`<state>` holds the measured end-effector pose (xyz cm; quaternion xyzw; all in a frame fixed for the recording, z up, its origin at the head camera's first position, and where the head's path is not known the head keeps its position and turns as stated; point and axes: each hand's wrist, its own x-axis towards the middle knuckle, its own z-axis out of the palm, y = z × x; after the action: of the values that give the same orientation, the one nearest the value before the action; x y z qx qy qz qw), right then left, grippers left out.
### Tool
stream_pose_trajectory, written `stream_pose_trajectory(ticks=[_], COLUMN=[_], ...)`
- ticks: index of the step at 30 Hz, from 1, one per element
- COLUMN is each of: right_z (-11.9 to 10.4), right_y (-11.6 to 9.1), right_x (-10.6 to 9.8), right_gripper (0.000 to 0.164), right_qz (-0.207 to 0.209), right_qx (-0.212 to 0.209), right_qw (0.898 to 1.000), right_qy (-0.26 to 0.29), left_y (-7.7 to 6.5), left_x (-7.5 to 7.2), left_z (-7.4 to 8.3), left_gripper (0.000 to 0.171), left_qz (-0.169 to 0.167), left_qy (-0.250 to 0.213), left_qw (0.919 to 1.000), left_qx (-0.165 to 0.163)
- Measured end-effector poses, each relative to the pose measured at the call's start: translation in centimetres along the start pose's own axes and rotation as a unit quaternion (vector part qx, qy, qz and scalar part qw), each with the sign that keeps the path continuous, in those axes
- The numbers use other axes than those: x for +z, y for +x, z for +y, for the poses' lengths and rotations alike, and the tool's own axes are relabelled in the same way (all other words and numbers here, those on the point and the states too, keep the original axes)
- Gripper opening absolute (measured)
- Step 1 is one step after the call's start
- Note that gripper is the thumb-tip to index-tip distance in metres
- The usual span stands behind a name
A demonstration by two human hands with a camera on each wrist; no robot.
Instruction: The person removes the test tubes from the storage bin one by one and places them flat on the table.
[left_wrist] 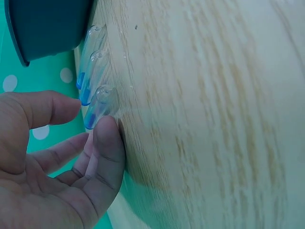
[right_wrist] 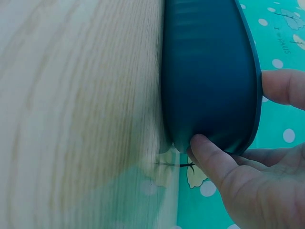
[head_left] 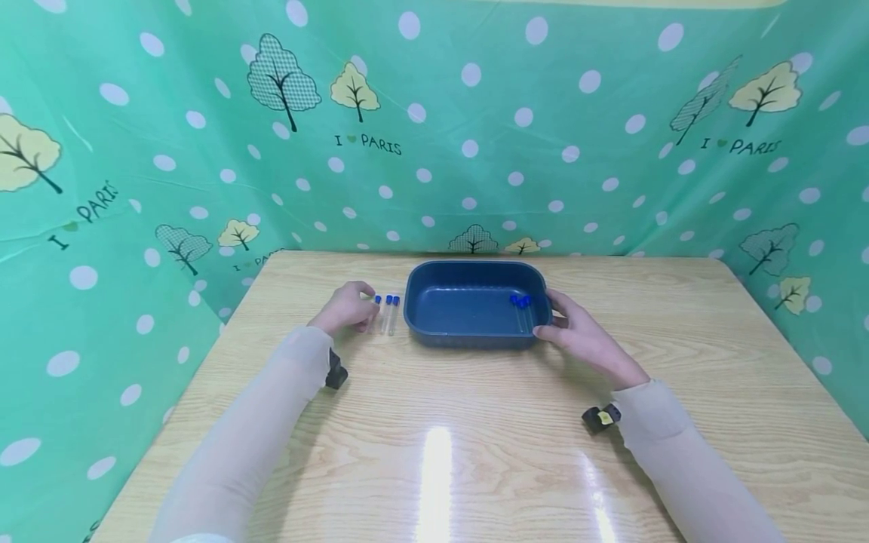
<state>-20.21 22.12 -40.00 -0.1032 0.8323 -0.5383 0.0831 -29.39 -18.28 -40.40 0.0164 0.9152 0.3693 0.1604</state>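
Three clear test tubes [head_left: 383, 320] with blue caps lie side by side on the table, left of a dark blue plastic basin [head_left: 424, 337]. At the leftmost tube [left_wrist: 101, 106] is my left hand [head_left: 346, 308], its thumb and fingers parted around it. One fingertip comes close to that tube or touches it; I cannot tell which. My right hand [head_left: 580, 335] holds the right end of the basin, with the thumb at the rim and fingers against the outer wall [right_wrist: 209, 95]. Inside the basin, several blue-capped tubes [head_left: 521, 303] lie at the right end.
The wood-grain table [head_left: 489, 422] reaches back to a green dotted curtain [head_left: 468, 181], which also hangs along both sides. Black wrist cameras [head_left: 335, 371] sit under both forearms. Light glares off the table's front part.
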Motion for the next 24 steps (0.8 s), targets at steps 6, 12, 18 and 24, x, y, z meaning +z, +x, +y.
stream_pose_trajectory(ticks=[6,12,18,24], right_z=[0.03,0.04,0.05,-0.07], right_y=[-0.01,0.01,-0.02,-0.04], right_x=[-0.01,0.00,-0.04,-0.06], right_gripper=[0.078,0.078,0.078,0.077], right_qz=[0.001,0.000,-0.001,0.001], right_qx=[0.001,0.001,0.001,0.004], right_qw=[1.000,1.000,1.000,1.000], right_qy=[-0.001,0.000,0.002,-0.007], left_y=[-0.03,-0.35,-0.70,-0.87], left_x=[0.01,-0.10,-0.37,-0.56], left_z=[0.00,0.14,0.32,0.43], left_gripper=[0.051,0.051,0.050,0.047], left_qz=[0.001,0.003,0.004,0.014], left_qy=[-0.001,0.003,-0.007,-0.023], left_qw=[1.0000,1.0000,0.9999,0.9996], left_qx=[-0.002,-0.005,-0.006,0.002])
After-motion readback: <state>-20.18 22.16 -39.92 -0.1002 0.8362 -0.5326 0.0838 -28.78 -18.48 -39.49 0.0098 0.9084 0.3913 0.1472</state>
